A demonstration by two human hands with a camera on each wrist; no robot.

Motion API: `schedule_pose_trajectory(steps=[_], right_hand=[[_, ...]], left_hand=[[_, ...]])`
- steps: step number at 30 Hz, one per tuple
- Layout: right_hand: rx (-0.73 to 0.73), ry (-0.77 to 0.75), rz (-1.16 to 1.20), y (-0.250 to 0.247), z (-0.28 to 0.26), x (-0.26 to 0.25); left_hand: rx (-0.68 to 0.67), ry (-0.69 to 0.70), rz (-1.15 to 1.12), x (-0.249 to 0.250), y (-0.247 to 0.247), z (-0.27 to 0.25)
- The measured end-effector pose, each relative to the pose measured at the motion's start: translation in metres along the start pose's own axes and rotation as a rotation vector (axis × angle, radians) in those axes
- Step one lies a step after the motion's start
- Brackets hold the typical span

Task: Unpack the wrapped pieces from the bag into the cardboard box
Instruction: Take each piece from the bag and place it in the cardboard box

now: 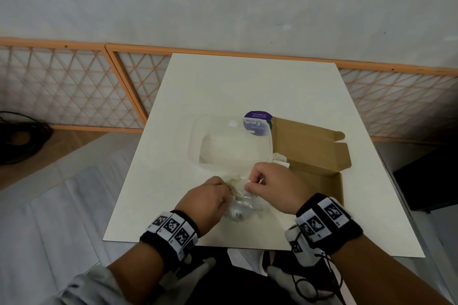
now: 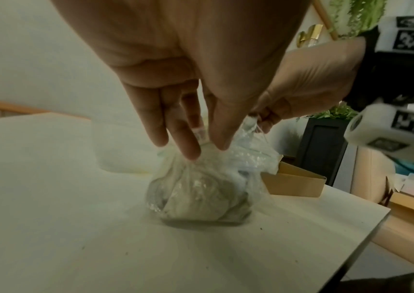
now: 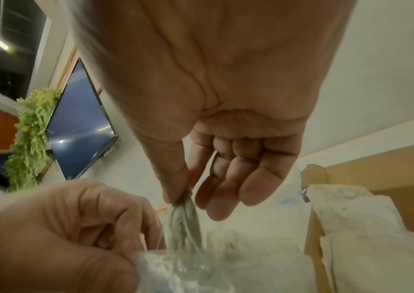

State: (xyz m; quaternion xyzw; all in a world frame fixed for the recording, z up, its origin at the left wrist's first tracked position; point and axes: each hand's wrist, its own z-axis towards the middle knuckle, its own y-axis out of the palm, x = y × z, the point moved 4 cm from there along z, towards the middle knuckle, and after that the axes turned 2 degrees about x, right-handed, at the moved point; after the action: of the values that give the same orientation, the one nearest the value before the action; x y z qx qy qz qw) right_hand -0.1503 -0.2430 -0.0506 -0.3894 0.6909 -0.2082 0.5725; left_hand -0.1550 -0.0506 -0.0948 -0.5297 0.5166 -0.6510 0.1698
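The white rectangular counter (image 1: 247,86) carries everything. On its right side lies the open brown cardboard box (image 1: 312,146), with white wrapped pieces (image 3: 356,210) already inside. Left of the box sits a clear plastic tub (image 1: 230,141). Nearest the person stands the small clear plastic bag (image 2: 198,194), bulging with a wrapped bundle.

The left hand (image 1: 205,200) pinches one side of the bag's gathered neck, fingers pointing down. The right hand (image 1: 272,186) pinches a twisted strand of film between thumb and forefinger, its other fingers loosely curled.

Risk, as I judge it: pulling the two sides apart hard could tear the thin film, or tip the bag and spill its contents across the counter.
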Motion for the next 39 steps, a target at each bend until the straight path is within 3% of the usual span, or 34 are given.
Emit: schedule_pose_trajectory(steps=[3,5,9,14,19,26,39], right_hand=[[0.022,-0.024,0.082,-0.011,-0.003,-0.002],[0.031,-0.029,0.158,-0.015,-0.003,-0.002],[0.037,-0.023,0.206,-0.013,-0.002,-0.001],[0.024,-0.03,0.21,-0.01,-0.003,-0.002],[0.015,-0.08,0.291,-0.014,-0.004,-0.007],[0.043,-0.095,0.401,-0.011,0.003,-0.01],[0.055,0.035,0.236,0.011,0.012,0.028]], left_hand=[[0.048,-0.012,0.079,-0.001,-0.002,0.001],[0.009,-0.026,0.095,-0.001,-0.001,0.001],[-0.005,-0.106,-0.122,-0.001,-0.012,-0.001],[0.143,-0.248,-0.291,-0.004,-0.026,0.001],[0.078,-0.23,-0.584,0.012,-0.029,0.008],[0.136,-0.2,-0.589,0.015,-0.03,0.02],[0.263,-0.413,-0.894,-0.009,-0.052,0.01]])
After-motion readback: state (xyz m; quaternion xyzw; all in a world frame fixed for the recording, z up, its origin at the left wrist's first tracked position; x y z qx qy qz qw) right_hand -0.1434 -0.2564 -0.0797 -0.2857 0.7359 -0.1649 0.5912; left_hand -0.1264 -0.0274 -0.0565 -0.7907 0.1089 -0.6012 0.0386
